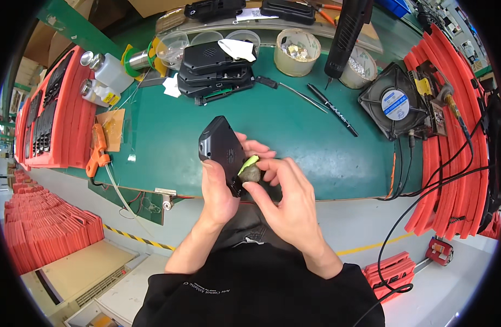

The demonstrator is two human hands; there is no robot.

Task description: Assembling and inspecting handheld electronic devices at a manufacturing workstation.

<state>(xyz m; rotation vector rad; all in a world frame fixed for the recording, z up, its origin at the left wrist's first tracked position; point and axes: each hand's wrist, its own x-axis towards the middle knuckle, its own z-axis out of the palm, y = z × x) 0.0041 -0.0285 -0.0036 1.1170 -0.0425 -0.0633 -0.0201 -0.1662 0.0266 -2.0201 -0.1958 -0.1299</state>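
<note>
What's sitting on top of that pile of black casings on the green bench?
A white cloth or paper lies over the right part of the top casing. The surface beneath it is hidden.

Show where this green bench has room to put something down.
The green mat has two broad bare patches: one between the right hand, the marker and the fan; another between the held black device and the orange glue gun. The back is crowded with stacked black devices and round tubs.

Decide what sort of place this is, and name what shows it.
Probably an electronics assembly or repair workshop: there is an orange glue gun, an electric screwdriver pointing down, and black device cases stacked on a green bench.
</note>
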